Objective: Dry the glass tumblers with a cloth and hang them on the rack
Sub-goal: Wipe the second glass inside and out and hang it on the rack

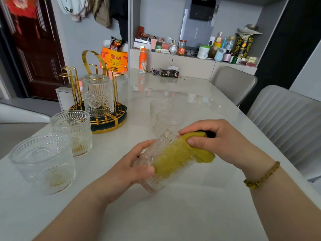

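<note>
— Fingers (147,170) of the left hand (128,171) are curling round the base end of the tumbler (161,164), thumb on the near side, the rest wrapping the far side. It's being held tilted above the table (173,214), mouth pointing up and to the right.

— And the right hand (220,143)?

— It's pinching the cloth (175,157), thumb pressing it against the rim while the other fingers are closing over the bunched tail. Most of the cloth is sitting stuffed inside the glass.

— So the inside is being dried. How would you do it well?

— I'd be turning the glass with the left hand against the cloth, pushing the wad down to the bottom, where water probably collects. The ribbed wall looks slippery, so the grip near the base needs firmness without squeezing.

— What's waiting?

— Two patterned glasses (73,131) are standing upright at the left, two plain ones (168,120) just behind the hands. One glass (97,94) is already hanging upside down on the rack (104,119), and several gold pegs are looking free.

— So the outside still needs wiping before hanging?

— Likely; I can't tell whether it's dry.
</note>
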